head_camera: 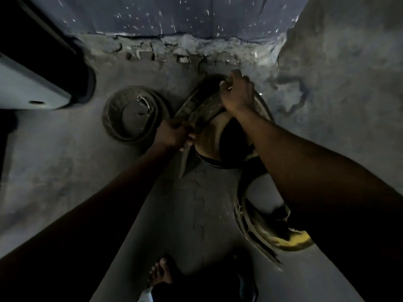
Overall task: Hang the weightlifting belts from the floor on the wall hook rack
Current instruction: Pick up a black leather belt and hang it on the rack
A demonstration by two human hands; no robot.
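A worn leather weightlifting belt (202, 110) curls in front of me near the base of the wall. My right hand (237, 92) grips its far top edge, fingers closed over it. My left hand (172, 134) clasps its near left end. A second belt (130, 115) lies coiled flat on the floor to the left, its metal buckle (144, 102) showing. A third belt (257, 227) with a yellow patch hangs under my right forearm, partly hidden. No hook rack shows in the head view.
Rough grey concrete floor (65, 166) meets a cracked blue wall (174, 16) at the top. A pale bench or machine part (28, 88) juts in at the left. My bare foot (161, 273) stands at the bottom.
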